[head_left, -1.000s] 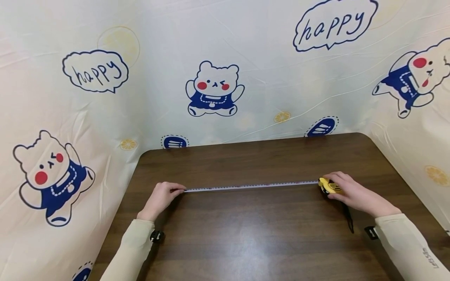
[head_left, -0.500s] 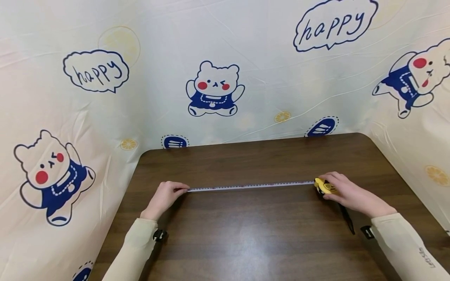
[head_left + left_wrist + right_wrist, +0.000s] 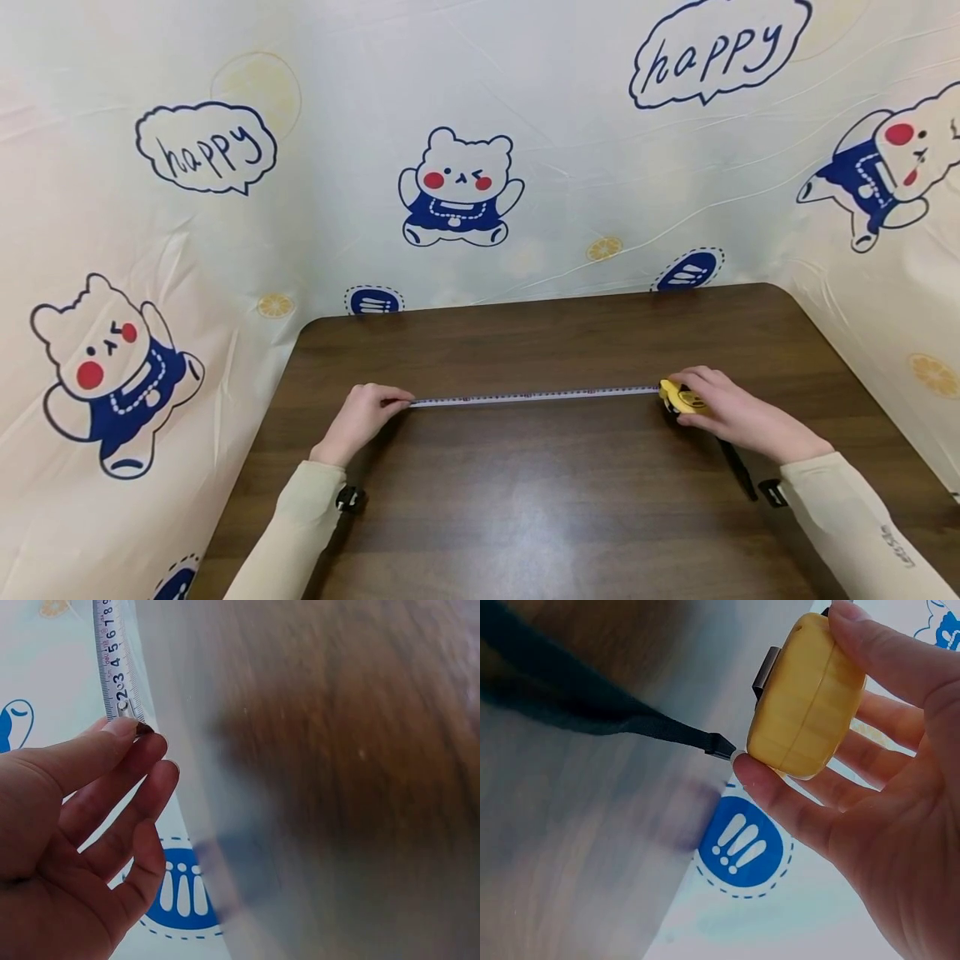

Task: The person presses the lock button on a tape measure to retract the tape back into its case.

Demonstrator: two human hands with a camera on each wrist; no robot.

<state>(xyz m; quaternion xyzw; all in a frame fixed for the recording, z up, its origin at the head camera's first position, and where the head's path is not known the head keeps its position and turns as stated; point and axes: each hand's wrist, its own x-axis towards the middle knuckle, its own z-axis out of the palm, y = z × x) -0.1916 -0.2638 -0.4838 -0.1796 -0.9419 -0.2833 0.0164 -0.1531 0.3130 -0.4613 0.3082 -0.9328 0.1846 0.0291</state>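
A yellow tape measure [image 3: 684, 400] is in my right hand [image 3: 731, 412], gripped between thumb and fingers at the right of the table. Its white blade [image 3: 532, 397] runs out straight to the left, over the tabletop. My left hand [image 3: 363, 417] pinches the blade's end between thumb and fingertips; low numbers on the blade [image 3: 115, 660] show just past the pinch in the left wrist view. The right wrist view shows the yellow case [image 3: 806, 697], with a dark metal clip [image 3: 766, 673] on its side and a black strap [image 3: 630, 720] hanging from it.
The brown wooden table [image 3: 510, 500] has rounded far corners. A pale cloth [image 3: 555, 167] printed with bears and "happy" bubbles rises behind it and along both sides. A black device [image 3: 350, 500] is worn at the left wrist, another [image 3: 772, 492] at the right.
My two hands have come closer together, the left moving right and the right moving left with the tape measure. The stretch of blade between them is shorter.
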